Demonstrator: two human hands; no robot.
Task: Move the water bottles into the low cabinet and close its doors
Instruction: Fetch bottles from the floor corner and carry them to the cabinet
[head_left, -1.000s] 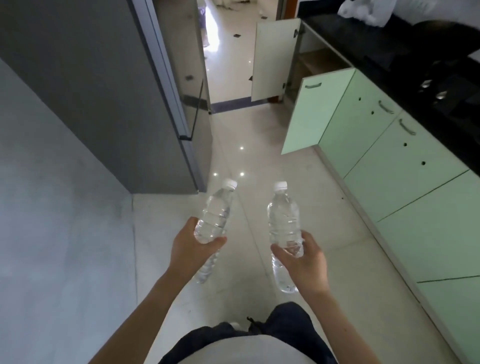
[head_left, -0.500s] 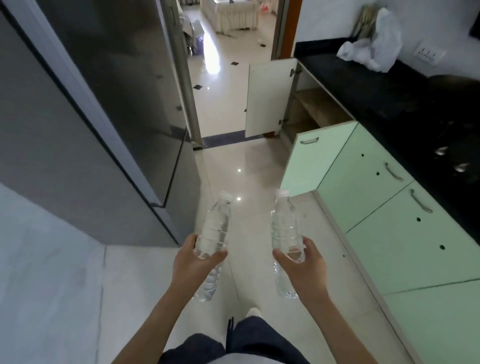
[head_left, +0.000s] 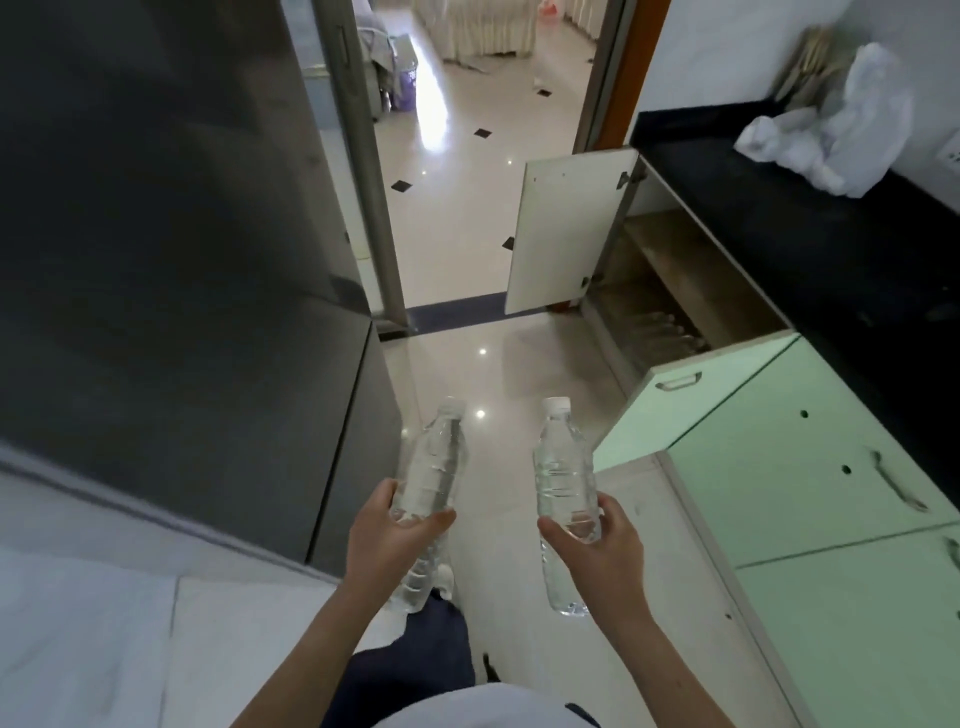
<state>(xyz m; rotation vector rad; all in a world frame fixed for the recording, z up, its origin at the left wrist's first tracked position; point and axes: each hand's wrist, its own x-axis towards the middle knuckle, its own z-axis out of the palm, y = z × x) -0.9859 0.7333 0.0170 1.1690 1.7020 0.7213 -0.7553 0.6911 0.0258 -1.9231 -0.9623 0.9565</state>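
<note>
left hand (head_left: 387, 540): fingers wrapped round the left bottle (head_left: 428, 480), cap tilted forward and slightly right, base down near the leg.
right hand (head_left: 602, 551): fingers closed round the right bottle (head_left: 563, 478), held near upright, cap on.
bottles vs cabinet: both in the air over the floor (head_left: 498, 374), short of the low cabinet (head_left: 649, 291) and to its left; neither touches it.
cabinet doors: both open. White-backed far door (head_left: 569, 234) swung out at the cabinet's far end, green near door (head_left: 691, 400) swung out at its near end, between the bottles and the opening.
cabinet inside: dim; looks like a row of clear bottles lying on the bottom shelf, too blurred to be sure or to count.
surface above cabinet (head_left: 779, 218): black, with a white plastic bag (head_left: 826, 140) at the back.
done: these two bottles picked up and carried; possibly earlier ones stowed.
left: reach past the near door, set both bottles inside, shut both doors.
progress: judged mid-task; nothing closed yet.
</note>
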